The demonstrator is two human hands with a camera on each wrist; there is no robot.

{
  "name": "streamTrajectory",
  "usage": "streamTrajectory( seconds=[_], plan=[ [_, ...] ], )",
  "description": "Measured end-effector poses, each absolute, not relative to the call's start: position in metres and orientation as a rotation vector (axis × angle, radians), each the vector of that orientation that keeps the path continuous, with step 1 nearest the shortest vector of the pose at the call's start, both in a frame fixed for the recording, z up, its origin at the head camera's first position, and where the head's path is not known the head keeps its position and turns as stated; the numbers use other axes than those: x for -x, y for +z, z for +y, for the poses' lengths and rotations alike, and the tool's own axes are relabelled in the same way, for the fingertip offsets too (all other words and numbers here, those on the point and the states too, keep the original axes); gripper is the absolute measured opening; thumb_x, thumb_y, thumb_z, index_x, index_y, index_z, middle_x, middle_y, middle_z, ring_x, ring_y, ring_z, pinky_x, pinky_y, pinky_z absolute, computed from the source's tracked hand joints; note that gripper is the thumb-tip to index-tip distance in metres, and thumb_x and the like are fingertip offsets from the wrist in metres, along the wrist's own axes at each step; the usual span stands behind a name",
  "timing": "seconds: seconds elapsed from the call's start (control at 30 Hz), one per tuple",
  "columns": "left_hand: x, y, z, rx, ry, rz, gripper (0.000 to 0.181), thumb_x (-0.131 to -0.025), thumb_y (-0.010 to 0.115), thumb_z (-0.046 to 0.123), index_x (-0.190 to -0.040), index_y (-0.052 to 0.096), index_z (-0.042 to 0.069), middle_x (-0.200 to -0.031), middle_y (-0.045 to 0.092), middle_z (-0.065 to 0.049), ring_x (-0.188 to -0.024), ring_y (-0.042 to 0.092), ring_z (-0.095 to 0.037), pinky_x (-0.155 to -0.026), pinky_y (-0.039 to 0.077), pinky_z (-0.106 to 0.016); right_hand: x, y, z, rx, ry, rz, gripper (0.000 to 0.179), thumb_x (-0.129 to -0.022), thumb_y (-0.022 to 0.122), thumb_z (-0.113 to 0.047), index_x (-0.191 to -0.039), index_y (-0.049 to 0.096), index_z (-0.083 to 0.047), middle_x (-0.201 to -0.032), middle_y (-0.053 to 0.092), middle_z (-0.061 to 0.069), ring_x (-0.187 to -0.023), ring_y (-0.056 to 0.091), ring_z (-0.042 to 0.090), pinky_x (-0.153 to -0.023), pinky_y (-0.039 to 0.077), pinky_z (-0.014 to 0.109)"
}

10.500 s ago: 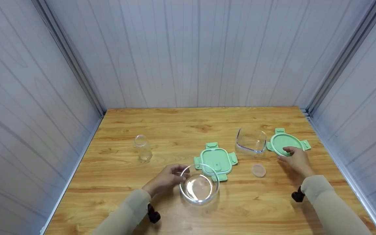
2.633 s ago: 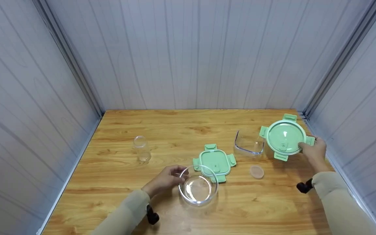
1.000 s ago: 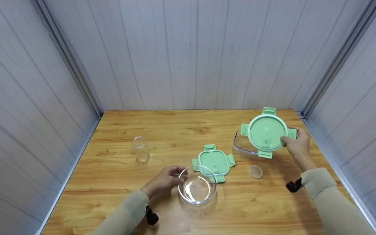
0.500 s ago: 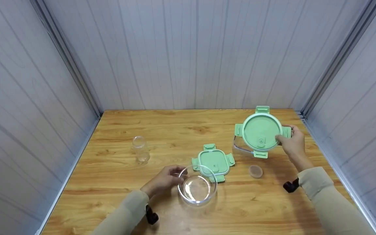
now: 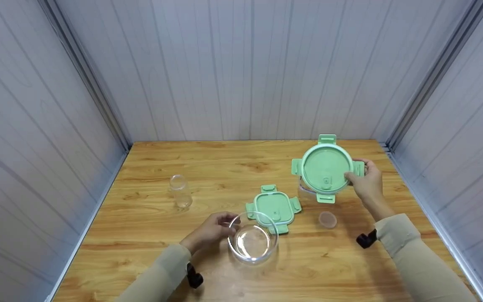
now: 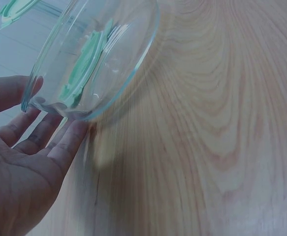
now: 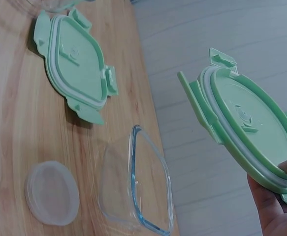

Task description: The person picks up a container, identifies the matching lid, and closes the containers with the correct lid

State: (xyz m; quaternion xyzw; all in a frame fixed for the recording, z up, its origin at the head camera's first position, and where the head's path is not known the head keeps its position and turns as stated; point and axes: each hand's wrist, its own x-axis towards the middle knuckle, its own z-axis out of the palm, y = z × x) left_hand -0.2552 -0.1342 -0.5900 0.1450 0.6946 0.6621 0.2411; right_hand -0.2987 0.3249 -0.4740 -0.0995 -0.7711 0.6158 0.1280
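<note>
Pale panelled walls (image 5: 241, 71) bounded the wooden table (image 5: 216, 163) at nine, twelve and three o'clock, its far edge running along the foot of the back panel.

The round green lid (image 5: 327, 170) hung in the air between one and two o'clock from the bowl, well apart from it and tilted to show its face to the head camera; from there its twelve o'clock tab overlapped the table's far edge. The right hand (image 5: 367, 182) gripped it by the three o'clock tab, thumb on the face, fingers curled behind.

The clear bowl (image 5: 253, 244) was nearest the person, wood grain and glare showing through its floor; whether its base touched the table could not be told. The left hand (image 5: 214, 228) pinched its rim at ten o'clock between thumb and bent fingers.

A square glass container (image 7: 116, 182) stood mouth up, mostly hidden from the head camera by the raised lid. A square green lid (image 5: 274, 206) lay at one o'clock from the bowl, partly seen through its glass. A clear jar (image 5: 180, 193) stood at ten o'clock, a wide stretch of wood separating it from the square lid. A translucent disc (image 5: 328, 219) lay between two and three o'clock, near the container.
</note>
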Motion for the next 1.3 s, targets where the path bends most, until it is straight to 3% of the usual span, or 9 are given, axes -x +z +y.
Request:
streamTrajectory(
  seconds=[0.47,0.73,1.3],
  plan=[
    [0.255,-0.591,-0.134,-0.374,1.779,1.941,0.057,-0.091,0.066,-0.004,-0.145,0.053,-0.015,-0.141,0.062,-0.034,-0.131,0.065,-0.04,-0.103,0.06,-0.032,0.29,-0.478,0.297,0.148,1.788,-2.305,0.054,-0.097,0.067,0.008,-0.148,0.05,0.007,-0.133,0.065,0.032,-0.089,0.07,0.001,-0.074,0.064,0.02],
    [0.254,-0.588,-0.133,-0.376,1.789,1.909,0.057,-0.093,0.065,-0.005,-0.147,0.05,-0.016,-0.145,0.059,-0.036,-0.136,0.063,-0.044,-0.104,0.06,-0.033,0.287,-0.483,0.287,0.091,1.814,-2.291,0.052,-0.095,0.066,0.012,-0.145,0.051,0.01,-0.122,0.068,0.028,-0.087,0.071,0.002,-0.072,0.064,0.02],
    [0.255,-0.589,-0.134,-0.393,1.771,1.957,0.053,-0.094,0.066,-0.004,-0.144,0.053,-0.016,-0.143,0.061,-0.035,-0.132,0.066,-0.04,-0.101,0.061,-0.032,0.283,-0.495,0.265,0.051,1.875,-2.309,0.053,-0.095,0.066,0.012,-0.146,0.051,0.009,-0.13,0.064,0.035,-0.092,0.073,0.008,-0.078,0.066,0.024]
  ],
)
